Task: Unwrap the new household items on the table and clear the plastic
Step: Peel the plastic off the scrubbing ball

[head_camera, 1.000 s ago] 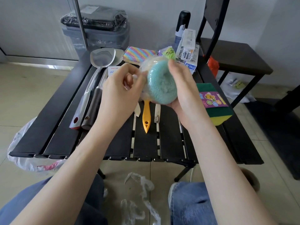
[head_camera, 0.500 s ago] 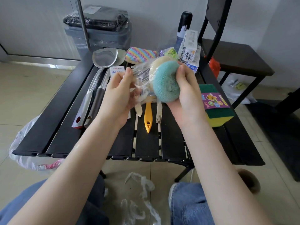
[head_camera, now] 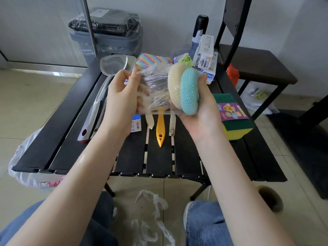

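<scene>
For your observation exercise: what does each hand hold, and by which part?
Right hand grips the two round scrubbers from below and behind. Left hand pinches the clear wrap at its loose end.

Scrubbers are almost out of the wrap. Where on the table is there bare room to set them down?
Bare slats along the table's near edge, in front of the yellow tool, and the near-left corner below the spatula handle. Crowded: the far end, with the striped cloth and boxes; the sponge pack fills the right side.

Your left hand [head_camera: 122,96] hides the box [head_camera: 136,124] label; the stretched plastic wrap [head_camera: 154,89] blurs the yellow tool [head_camera: 160,129] top; your knees leave the frame.
</scene>
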`<state>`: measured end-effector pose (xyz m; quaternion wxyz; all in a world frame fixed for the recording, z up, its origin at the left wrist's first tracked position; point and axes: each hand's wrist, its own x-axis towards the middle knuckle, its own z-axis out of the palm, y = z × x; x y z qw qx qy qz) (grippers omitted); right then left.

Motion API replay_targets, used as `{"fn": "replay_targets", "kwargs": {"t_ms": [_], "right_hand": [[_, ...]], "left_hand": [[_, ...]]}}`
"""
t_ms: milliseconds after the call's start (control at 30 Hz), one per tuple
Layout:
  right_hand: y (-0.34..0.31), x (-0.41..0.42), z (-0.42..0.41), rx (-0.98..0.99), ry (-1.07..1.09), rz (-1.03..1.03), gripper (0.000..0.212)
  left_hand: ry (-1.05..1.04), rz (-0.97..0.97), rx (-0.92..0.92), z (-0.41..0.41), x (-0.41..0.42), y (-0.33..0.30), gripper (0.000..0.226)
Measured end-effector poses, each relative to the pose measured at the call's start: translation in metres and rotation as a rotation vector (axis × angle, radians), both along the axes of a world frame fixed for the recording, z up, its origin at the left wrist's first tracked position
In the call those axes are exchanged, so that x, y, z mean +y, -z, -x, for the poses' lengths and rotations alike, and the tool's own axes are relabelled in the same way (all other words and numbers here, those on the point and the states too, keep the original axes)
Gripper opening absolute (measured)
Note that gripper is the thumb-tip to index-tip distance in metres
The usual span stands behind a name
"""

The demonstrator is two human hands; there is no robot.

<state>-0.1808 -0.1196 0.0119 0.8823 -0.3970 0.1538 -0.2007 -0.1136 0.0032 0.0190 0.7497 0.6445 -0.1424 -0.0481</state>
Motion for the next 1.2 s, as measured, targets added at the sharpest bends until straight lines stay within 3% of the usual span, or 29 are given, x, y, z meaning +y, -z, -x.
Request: {"fn": "replay_targets", "kwargs": {"t_ms": [100, 167, 233, 333, 433, 533, 767, 900, 1000, 1100, 1200], "right_hand": [[0.001, -0.003, -0.001, -0.01, 0.048, -0.002, 0.045], [0.002, -0.005, -0.001, -0.004, 0.149, 0.138, 0.04], [-0.001, -0.005, 0.0, -0.008, 0.258, 0.353, 0.037], [-0.006, -0.001, 0.002, -0.004, 0.367, 0.502, 0.026], [-0.008, 0.001, 0.004, -0.042, 0.478, 0.633, 0.019], [-0.01, -0.001, 0.006, -0.036, 0.386, 0.574, 0.017], [-0.011, -0.004, 0.009, -0.02, 0.096, 0.25, 0.027], [-0.012, -0.009, 0.009, -0.048, 0.014, 0.14, 0.033], [-0.012, -0.01, 0.009, 0.003, -0.041, 0.069, 0.039], [-0.008, -0.014, 0.009, 0.052, -0.056, 0.095, 0.039], [-0.004, -0.019, 0.007, 0.127, -0.042, 0.309, 0.031]], "left_hand": [[0.101, 0.119, 0.05, 0.001, 0.001, -0.002, 0.027], [0.098, 0.083, -0.005, 0.001, 0.003, -0.002, 0.026], [0.007, -0.032, -0.167, 0.004, 0.004, -0.004, 0.026], [-0.162, -0.237, -0.465, 0.006, 0.005, -0.005, 0.028], [-0.184, -0.298, -0.526, 0.008, 0.005, -0.007, 0.027], [-0.158, -0.289, -0.459, 0.004, 0.007, -0.009, 0.027], [-0.051, -0.102, -0.112, -0.008, 0.011, -0.01, 0.036], [-0.064, -0.131, -0.17, -0.004, 0.008, -0.01, 0.035], [-0.004, -0.047, -0.084, -0.002, 0.009, -0.007, 0.036], [0.041, 0.001, -0.079, 0.0, 0.009, -0.008, 0.034], [0.095, 0.061, -0.031, 0.002, 0.01, -0.014, 0.039]]}}
